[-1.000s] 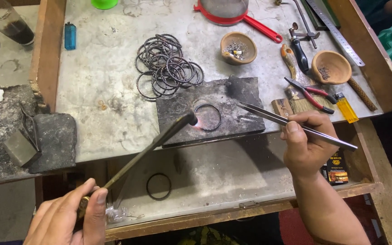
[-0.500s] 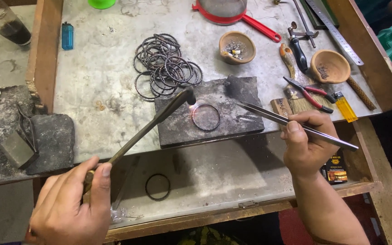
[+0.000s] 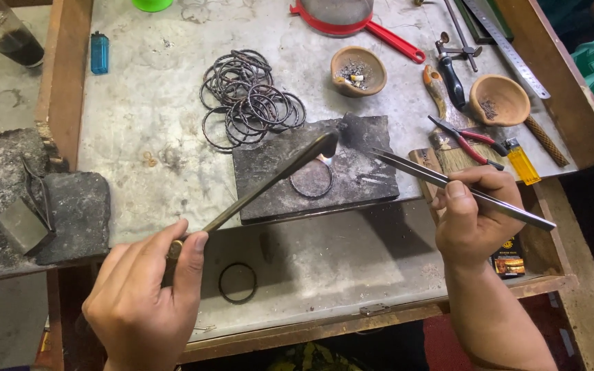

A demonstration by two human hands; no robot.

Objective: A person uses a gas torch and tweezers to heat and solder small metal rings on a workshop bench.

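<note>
Flame seen 0.5 s ago was gone: our L hand [image 3: 142,302] gripped torch [image 3: 269,182] over ring [image 3: 311,178] on soldering block [image 3: 352,172], R hand [image 3: 476,216] clamped tweezers [image 3: 448,184] nearby, so heating looked paused.

One head cam, looking steeply down on the workbench [image 3: 139,137] from the near edge. Close range; both hands w/ forearms enter from bottom of frame.
</note>
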